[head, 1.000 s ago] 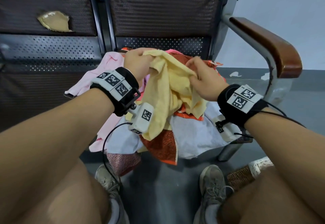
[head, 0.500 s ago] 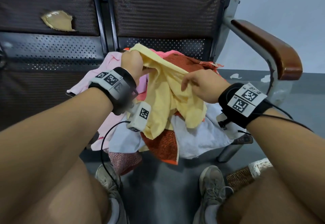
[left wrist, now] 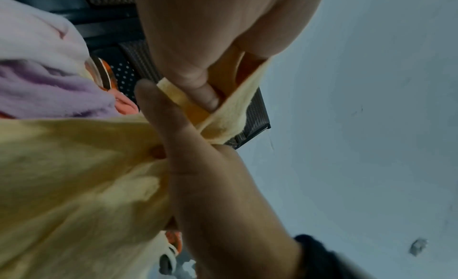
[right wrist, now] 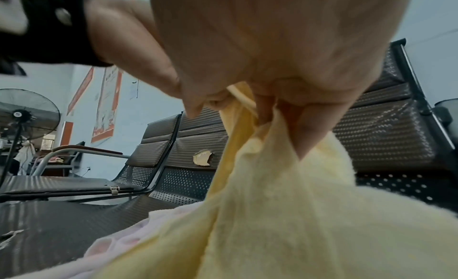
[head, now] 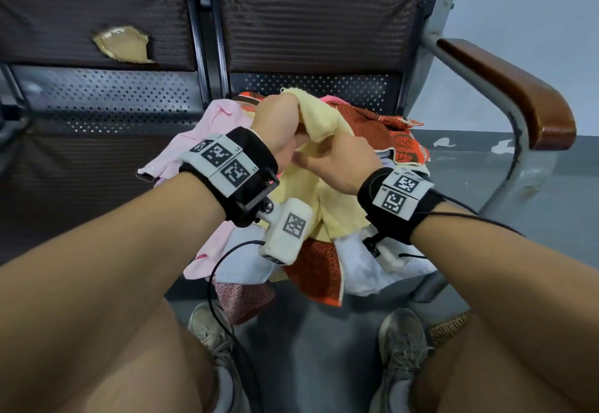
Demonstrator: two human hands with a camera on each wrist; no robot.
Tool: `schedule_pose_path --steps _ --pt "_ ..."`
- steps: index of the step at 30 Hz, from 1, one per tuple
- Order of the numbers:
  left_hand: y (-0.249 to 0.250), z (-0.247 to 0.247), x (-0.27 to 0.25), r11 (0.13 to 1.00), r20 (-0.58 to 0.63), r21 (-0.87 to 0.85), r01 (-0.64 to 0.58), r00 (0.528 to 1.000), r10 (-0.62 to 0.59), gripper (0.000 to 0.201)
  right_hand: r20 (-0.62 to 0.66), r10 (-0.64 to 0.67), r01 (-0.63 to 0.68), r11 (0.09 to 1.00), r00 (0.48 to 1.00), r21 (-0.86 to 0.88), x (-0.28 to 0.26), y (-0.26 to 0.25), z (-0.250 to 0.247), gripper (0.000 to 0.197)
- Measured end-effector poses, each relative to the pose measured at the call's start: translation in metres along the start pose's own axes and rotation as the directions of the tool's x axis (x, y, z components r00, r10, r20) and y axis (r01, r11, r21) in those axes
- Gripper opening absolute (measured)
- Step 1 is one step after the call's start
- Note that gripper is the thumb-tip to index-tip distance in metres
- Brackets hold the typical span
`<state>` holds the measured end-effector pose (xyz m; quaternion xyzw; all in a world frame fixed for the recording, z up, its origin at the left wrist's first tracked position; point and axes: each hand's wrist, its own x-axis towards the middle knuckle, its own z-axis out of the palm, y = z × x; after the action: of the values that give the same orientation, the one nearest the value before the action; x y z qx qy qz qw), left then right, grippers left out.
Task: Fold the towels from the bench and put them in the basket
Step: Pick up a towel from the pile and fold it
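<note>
A pale yellow towel is lifted off the pile on the bench seat. My left hand grips its upper edge, with the hem pinched between thumb and fingers. My right hand sits just below and right of the left, nearly touching it, and pinches the same towel near that edge. The rest of the yellow cloth hangs down between my wrists. Only a strip of the woven basket shows, on the floor beside my right shoe.
Under the yellow towel lie an orange-red towel, a pink one and a white one, some hanging over the seat's front. A wooden armrest bounds the bench on the right. My knees and shoes fill the foreground.
My right hand has slid left and up along the yellow towel until it is next to my left hand. The left hand has kept its grip, and the towel has bunched between them.
</note>
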<state>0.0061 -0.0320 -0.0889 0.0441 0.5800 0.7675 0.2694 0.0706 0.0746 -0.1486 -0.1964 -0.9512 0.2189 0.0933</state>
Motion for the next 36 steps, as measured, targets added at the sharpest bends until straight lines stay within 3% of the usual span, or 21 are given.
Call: schedule_pose_path --steps 4,7,9,13,17,19,21,23,25,27,31,34,36 --pt "0.003 0.001 -0.013 0.987 0.153 -0.138 0.087 0.986 -0.065 0.039 -0.065 0.1 -0.099 0.995 0.993 0.007 0.005 -0.006 0.007 0.052" --pt "0.004 -0.004 -0.015 0.991 0.235 -0.113 0.075 0.971 -0.047 0.038 -0.101 0.126 -0.125 0.992 0.987 0.014 0.007 -0.002 0.007 0.039" --pt "0.005 -0.01 -0.008 0.997 0.171 -0.082 -0.003 0.985 0.017 0.034 -0.073 0.04 -0.038 0.999 0.997 0.024 0.008 0.005 0.004 0.031" --pt "0.001 -0.029 0.019 0.987 -0.052 0.059 -0.147 0.987 0.15 0.033 0.033 -0.118 0.114 0.989 0.993 0.094 0.006 0.023 -0.007 0.05" --pt "-0.004 -0.053 0.042 0.985 -0.151 0.102 -0.14 0.976 0.155 0.033 -0.023 -0.095 0.097 0.929 0.995 0.358 0.006 0.04 -0.025 0.052" --pt "-0.003 -0.058 0.046 0.98 -0.172 0.119 -0.157 0.969 0.176 0.021 -0.057 -0.09 0.105 0.914 0.994 0.391 0.004 0.044 -0.032 0.051" --pt "-0.001 -0.06 0.048 0.978 -0.209 0.099 -0.186 0.957 0.203 0.018 -0.062 -0.153 0.164 0.946 0.986 0.279 0.003 0.048 -0.037 0.052" --pt "0.002 -0.061 0.049 0.98 -0.247 0.031 -0.196 0.949 0.198 0.021 -0.014 -0.207 0.208 0.976 0.978 0.057 0.002 0.054 -0.039 0.042" --pt "0.004 -0.063 0.049 0.981 -0.256 -0.011 -0.192 0.949 0.183 0.021 0.091 -0.169 0.181 0.971 0.981 -0.155 0.001 0.06 -0.04 0.027" --pt "0.003 -0.065 0.05 0.982 -0.268 0.022 -0.186 0.945 0.185 0.024 0.166 -0.091 0.133 0.954 0.982 -0.268 -0.002 0.067 -0.042 0.033" --pt "-0.003 -0.075 0.053 0.953 -0.282 0.24 -0.184 0.926 0.25 0.034 0.155 -0.056 0.089 0.972 0.986 -0.217 -0.007 0.077 -0.049 0.05" --pt "-0.008 -0.088 0.056 0.879 -0.196 0.457 -0.134 0.949 0.246 0.04 0.038 -0.074 0.078 0.988 0.997 -0.134 -0.008 0.082 -0.056 0.036" --pt "-0.011 -0.094 0.058 0.838 -0.135 0.538 -0.087 0.973 0.188 0.029 -0.065 -0.111 0.103 0.988 0.992 -0.116 -0.01 0.086 -0.06 0.028"
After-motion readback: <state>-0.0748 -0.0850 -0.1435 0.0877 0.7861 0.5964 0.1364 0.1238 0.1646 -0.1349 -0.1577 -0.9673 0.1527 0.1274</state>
